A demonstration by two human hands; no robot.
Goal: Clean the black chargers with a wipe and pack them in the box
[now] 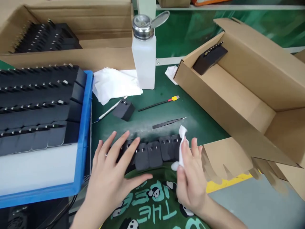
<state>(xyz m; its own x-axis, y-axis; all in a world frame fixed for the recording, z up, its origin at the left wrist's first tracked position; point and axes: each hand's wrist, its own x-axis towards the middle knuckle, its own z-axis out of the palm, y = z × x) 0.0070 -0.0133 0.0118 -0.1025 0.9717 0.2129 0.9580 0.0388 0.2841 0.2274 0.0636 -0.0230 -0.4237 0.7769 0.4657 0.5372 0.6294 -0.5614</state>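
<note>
Adapters (154,154) near table (200,127) edge, left grip (114,167) apart, right grip (193,179) clamped on wipe (181,155) (room beyond)

This is probably a factory workstation: green bench (146,125), open cartons (202,101), blue crate (83,133) of matching adapters (47,95).

Green tabletop (143,124) | black adapter row (154,156) | lone adapter (124,110) | tweezers (166,123) | USB-tipped lead (158,104) | white wipes (114,83) | pump bottle (144,62)

Teal-lettered green panda-print shirt (154,203) and a ring (106,154), perhaps silver
</note>
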